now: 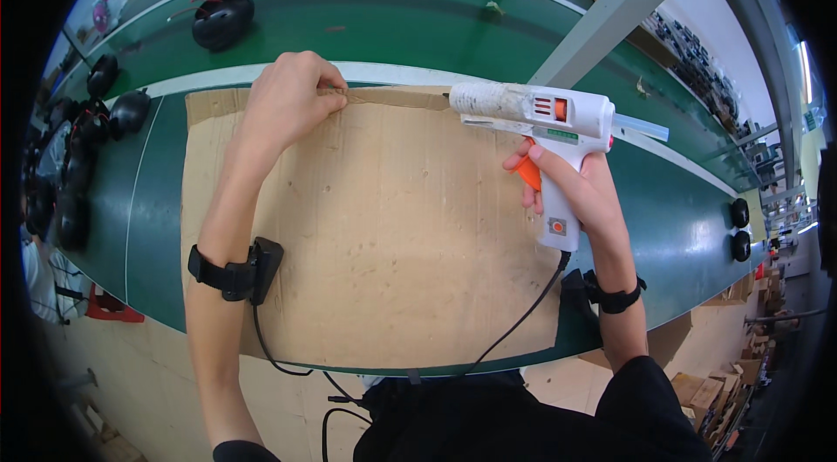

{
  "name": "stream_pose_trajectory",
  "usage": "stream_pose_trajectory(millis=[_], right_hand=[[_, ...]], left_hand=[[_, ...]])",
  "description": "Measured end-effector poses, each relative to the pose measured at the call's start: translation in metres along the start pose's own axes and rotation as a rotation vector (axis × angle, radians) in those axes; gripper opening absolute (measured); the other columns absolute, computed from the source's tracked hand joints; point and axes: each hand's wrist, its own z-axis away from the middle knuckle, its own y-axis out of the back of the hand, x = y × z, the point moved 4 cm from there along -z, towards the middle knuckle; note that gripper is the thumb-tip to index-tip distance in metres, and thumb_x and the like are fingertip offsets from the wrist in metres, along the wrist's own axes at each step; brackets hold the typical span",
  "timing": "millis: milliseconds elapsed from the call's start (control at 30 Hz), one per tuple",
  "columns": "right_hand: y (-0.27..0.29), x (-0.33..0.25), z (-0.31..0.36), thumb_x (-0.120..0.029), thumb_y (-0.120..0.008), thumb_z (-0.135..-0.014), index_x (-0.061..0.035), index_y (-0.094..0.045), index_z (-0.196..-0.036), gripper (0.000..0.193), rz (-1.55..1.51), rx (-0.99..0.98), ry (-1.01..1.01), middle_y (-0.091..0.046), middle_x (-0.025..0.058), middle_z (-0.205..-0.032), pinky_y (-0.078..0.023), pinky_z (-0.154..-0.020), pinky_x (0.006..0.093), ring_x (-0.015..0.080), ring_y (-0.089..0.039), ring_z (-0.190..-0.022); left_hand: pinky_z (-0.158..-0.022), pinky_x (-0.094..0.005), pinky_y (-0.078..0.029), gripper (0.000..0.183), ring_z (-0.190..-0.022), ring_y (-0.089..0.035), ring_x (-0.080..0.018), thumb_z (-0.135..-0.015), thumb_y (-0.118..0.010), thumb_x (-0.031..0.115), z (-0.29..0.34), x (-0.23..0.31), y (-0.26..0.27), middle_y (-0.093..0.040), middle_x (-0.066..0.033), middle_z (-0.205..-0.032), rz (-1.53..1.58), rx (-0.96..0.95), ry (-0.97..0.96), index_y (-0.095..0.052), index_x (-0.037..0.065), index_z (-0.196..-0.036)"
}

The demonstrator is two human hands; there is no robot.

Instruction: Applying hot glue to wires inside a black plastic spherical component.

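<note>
In my right hand is a white hot glue gun with an orange trigger. My fingers wrap its handle near the trigger. Its nozzle points left over the far edge of a brown cardboard sheet, and a clear glue stick sticks out of its back end. My left hand is at the sheet's far edge, thumb and forefinger pinched together by the folded strip. Anything between those fingertips is too small or hidden to tell.
The cardboard lies on a green bench. A black rounded shell with red wires stands beyond it, and several black shells crowd the left. A grey metal post rises at the far right. The gun's black cord crosses the sheet's near right part.
</note>
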Motion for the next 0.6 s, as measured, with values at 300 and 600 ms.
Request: stream_pose_trajectory(millis=[300, 600], right_hand=[[0.021, -0.002, 0.013, -0.017, -0.061, -0.093, 0.0011, -0.056, -0.118, 0.032, -0.028, 0.049, 0.123, -0.069, 0.0112, -0.092, -0.050, -0.048, 0.0262, 0.0143, -0.064, -0.058], [0.008, -0.024, 0.016, -0.006, -0.072, -0.069, 0.0016, -0.064, -0.097, 0.030, 0.684, 0.079, 0.562, -0.064, 0.0190, -0.086, -0.051, -0.067, 0.0356, 0.0372, -0.063, -0.075]], left_hand=[[-0.074, -0.0379, -0.051, 0.019, -0.081, -0.065, -0.0263, -0.075, -0.075, 0.015, 0.000, 0.002, 0.023, -0.068, -0.0107, -0.087, 0.023, 0.096, 0.016, -0.076, 0.006, -0.091], [-0.070, -0.0354, -0.050, 0.014, -0.079, -0.067, -0.0241, -0.075, -0.073, 0.007, 0.011, 0.039, 0.027, -0.064, -0.0102, -0.082, 0.009, 0.139, -0.130, -0.073, 0.000, -0.087]])
